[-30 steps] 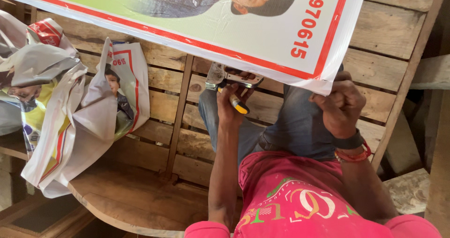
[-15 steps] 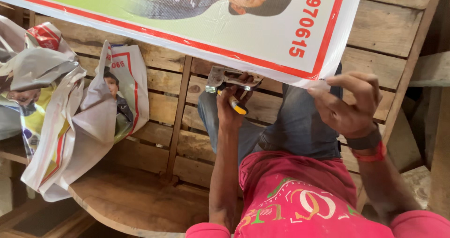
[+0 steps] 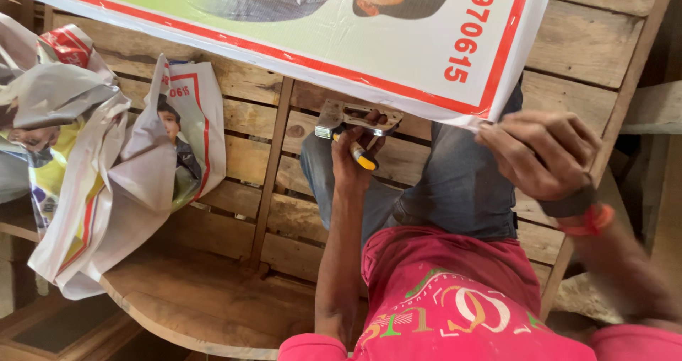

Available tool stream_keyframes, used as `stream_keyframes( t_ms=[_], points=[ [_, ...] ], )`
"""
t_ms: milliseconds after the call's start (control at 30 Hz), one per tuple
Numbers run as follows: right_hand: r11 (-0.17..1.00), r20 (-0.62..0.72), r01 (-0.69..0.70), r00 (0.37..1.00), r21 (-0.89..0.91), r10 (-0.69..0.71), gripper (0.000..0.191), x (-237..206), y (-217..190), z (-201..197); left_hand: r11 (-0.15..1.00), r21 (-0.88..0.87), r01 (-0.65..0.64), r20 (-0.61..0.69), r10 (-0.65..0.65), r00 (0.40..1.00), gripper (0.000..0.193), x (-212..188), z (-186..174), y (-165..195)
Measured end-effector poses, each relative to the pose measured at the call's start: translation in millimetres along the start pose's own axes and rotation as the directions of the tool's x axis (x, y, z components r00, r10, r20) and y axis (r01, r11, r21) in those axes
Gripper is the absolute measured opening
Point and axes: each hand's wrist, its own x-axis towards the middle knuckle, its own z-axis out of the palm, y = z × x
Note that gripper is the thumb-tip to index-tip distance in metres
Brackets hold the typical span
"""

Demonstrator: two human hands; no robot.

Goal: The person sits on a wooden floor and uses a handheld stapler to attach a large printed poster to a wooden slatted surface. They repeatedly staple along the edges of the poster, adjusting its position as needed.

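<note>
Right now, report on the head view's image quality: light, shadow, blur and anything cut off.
Head view: soft daylight, brightest on the printed banner, with no harsh glare; the left hand and its staple gun are sharp; the right hand at the banner corner looks slightly soft; deep shadow under the wooden frame at lower left; banner and crumpled banner pile are cropped by the edges.
</note>
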Motion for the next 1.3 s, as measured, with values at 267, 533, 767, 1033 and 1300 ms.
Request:
stream_keyframes(
  t_ms=[267,533,767,1033,1300],
  points=[
    [0.979,0.052,0.195,0.98,-0.065,-0.192,0.025,20.5,9.1,-2.3,0.999,-0.026,0.027,0.047,-0.026,0.999,0.047,5.7,-2.1,-5.6],
    [0.976,0.214,0.215,0.953,0.016,-0.213,0.026,11.8,18.6,-1.7,1.0,-0.016,0.008,0.0,-0.008,1.0,0.043,1.0,-7.1,-5.1],
    [0.984,0.453,-0.058,0.891,0.166,-0.024,0.034,34.2,16.9,-20.6,0.999,-0.022,0.038,-0.014,-0.038,0.999,0.043,3.2,-3.5,-4.6],
    [0.996,0.416,0.023,0.907,0.088,-0.057,0.029,41.6,11.1,-15.8,0.999,0.013,0.038,-0.014,-0.038,0.999,0.04,0.0,4.0,-8.2],
    [0.973,0.444,-0.216,0.882,0.083,0.158,0.013,42.1,10.6,-13.4,0.998,0.003,0.07,-0.051,-0.07,0.996,0.04,2.3,-3.2,-9.9]
  ],
)
